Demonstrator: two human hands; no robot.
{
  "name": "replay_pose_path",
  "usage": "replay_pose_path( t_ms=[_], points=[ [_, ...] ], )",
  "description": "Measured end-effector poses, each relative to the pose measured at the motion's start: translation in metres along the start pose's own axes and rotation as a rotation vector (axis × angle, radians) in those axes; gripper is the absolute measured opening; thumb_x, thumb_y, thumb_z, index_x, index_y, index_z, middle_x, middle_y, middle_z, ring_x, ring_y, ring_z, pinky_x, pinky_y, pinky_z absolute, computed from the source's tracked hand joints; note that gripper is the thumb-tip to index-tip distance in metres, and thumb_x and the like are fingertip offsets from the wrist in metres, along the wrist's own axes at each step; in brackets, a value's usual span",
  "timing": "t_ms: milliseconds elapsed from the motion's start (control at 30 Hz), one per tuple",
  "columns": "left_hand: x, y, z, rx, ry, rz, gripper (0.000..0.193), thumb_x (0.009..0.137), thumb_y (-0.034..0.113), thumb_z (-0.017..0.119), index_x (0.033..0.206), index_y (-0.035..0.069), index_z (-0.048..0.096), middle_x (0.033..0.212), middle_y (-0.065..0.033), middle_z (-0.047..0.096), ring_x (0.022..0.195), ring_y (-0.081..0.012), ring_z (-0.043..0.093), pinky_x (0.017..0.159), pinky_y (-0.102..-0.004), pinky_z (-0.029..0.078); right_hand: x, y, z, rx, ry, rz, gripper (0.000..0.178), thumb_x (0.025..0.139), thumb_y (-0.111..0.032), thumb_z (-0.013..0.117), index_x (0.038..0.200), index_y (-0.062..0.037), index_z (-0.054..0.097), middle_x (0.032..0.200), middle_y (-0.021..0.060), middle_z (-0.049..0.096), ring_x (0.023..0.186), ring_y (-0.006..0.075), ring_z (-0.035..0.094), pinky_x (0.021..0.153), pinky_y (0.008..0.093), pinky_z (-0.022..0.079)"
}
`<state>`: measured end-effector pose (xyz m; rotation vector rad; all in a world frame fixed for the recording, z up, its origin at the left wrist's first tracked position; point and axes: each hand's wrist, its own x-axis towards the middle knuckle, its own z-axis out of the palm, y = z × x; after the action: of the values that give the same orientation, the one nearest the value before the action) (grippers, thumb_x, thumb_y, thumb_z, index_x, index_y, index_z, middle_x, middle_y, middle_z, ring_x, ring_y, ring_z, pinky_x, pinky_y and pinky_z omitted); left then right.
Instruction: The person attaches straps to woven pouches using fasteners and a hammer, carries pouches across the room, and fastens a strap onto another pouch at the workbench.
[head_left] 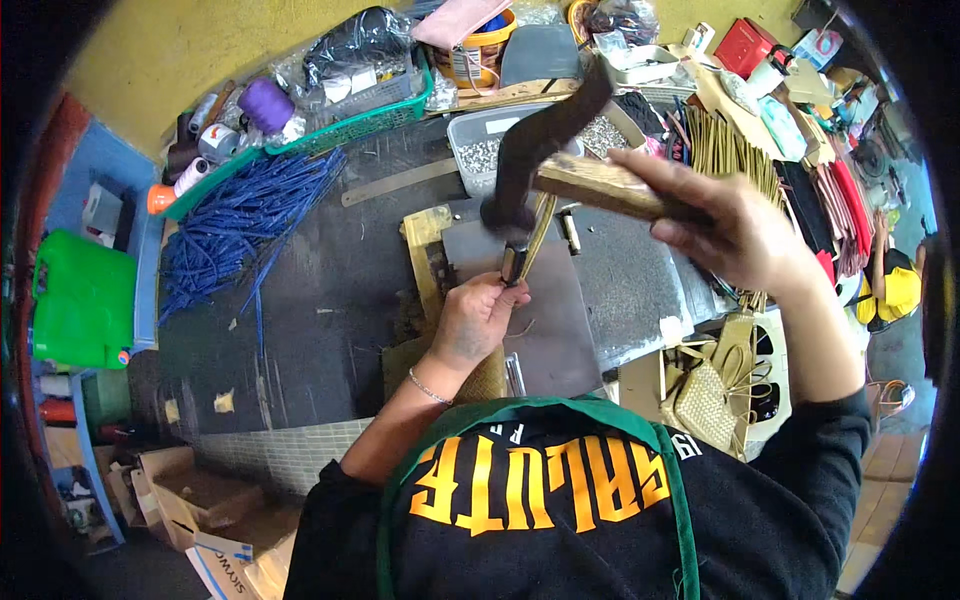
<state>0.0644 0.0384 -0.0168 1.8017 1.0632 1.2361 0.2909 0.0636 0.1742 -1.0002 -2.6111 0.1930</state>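
My right hand (735, 220) is wrapped round the wooden handle of a hammer (600, 187), whose dark curved iron head hangs over the worktable. Just under the head, my left hand (475, 318) pinches a short dark metal punch (513, 262) upright. A narrow gold-tan strap (541, 235) runs up beside the punch from the same fingers. Both stand over a dark flat board (560, 335); the fingers hide the punch's tip. A small brass-coloured cylinder (571, 232) is on the board's far side, and a slim metal tool (514, 375) lies near my left wrist.
A clear tub of small metal pieces (480, 157) stands behind the board. Blue strips (245, 230) lie piled at left beside a green basket (350, 128). Gold straps (735, 150) are stacked at right, with woven gold pieces (712, 390) nearer me. A metal strip (400, 182) lies flat.
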Motion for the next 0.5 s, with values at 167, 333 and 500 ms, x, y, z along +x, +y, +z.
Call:
replay_pose_path(
  t_ms=[167,333,500],
  points=[
    [0.0,0.003,-0.003,-0.025,0.001,-0.014,0.02,0.085,0.016,0.055,0.079,-0.003,0.06,0.07,-0.0103,0.063,0.064,-0.0167,0.063,0.057,-0.0264,0.049,-0.008,0.0,-0.008,0.85,0.485,0.148,0.042,0.088,-0.016,0.049,0.128,-0.0043,0.038,0.078,0.004,0.054,0.058,0.0035,0.047,0.052,0.0152,0.038],
    [-0.001,0.001,-0.004,0.017,-0.052,-0.011,0.02,0.086,0.014,0.053,0.078,-0.003,0.06,0.071,-0.0099,0.063,0.065,-0.0167,0.062,0.058,-0.026,0.049,-0.011,0.0,0.024,0.265,-0.028,0.221,0.052,0.081,-0.019,0.059,0.129,-0.0159,0.039,0.101,0.0175,0.058,0.09,0.0258,0.061,0.076,0.0325,0.046],
    [-0.001,0.0,-0.005,-0.063,-0.032,-0.084,0.02,0.086,0.015,0.053,0.082,-0.003,0.061,0.073,-0.009,0.063,0.067,-0.0144,0.061,0.061,-0.0252,0.048,-0.047,0.041,0.037,0.403,0.387,0.516,0.046,0.085,-0.014,0.054,0.129,-0.0158,0.04,0.11,0.0078,0.057,0.085,0.017,0.057,0.078,0.0279,0.045]
  ],
)
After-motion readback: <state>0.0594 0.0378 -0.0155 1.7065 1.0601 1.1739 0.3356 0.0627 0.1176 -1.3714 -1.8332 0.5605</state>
